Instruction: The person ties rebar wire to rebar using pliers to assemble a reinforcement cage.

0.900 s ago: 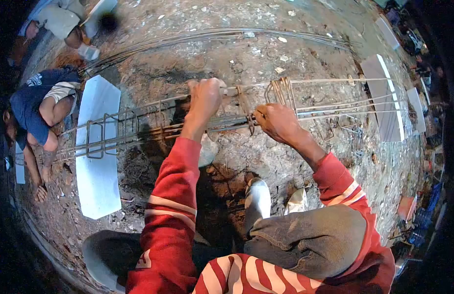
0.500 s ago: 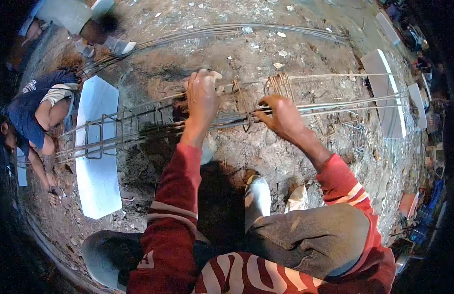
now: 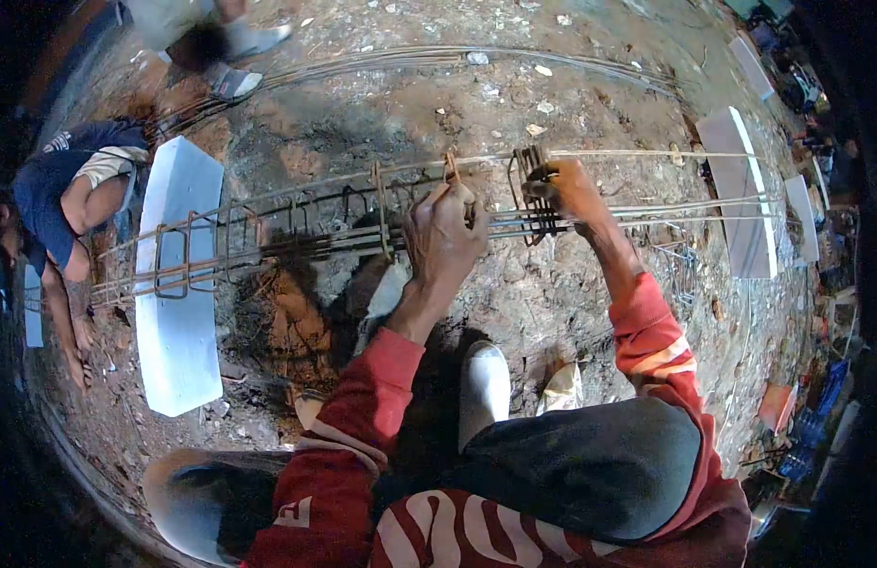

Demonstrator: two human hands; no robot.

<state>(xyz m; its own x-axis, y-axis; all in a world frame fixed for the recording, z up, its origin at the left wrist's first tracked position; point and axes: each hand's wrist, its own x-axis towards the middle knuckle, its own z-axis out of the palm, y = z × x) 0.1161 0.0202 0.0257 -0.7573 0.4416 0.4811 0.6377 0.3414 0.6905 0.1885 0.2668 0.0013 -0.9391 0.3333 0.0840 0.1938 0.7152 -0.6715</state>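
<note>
Long thin steel bars (image 3: 666, 210) run across in front of me, with square wire stirrups around them. My left hand (image 3: 445, 232) is closed around one stirrup (image 3: 452, 165), whose upper corner sticks out above the fingers. To its left a single stirrup (image 3: 381, 208) stands nearly upright on the bars. My right hand (image 3: 573, 194) has its fingers curled onto a tight bunch of stirrups (image 3: 531, 213) farther right along the bars. Part of the bunch is hidden behind those fingers.
A white block (image 3: 180, 331) lies under the bars at left, and a pale slab (image 3: 737, 199) at right. A crouching person (image 3: 74, 194) is at far left; another person's foot (image 3: 238, 85) is beyond. More bars (image 3: 410, 62) lie behind; loose stirrups (image 3: 680, 265) sit on the ground.
My left hand has moved right and down to a stirrup. My right hand has gone from open beside the bunch to gripping it. A lone stirrup now stands farther left.
</note>
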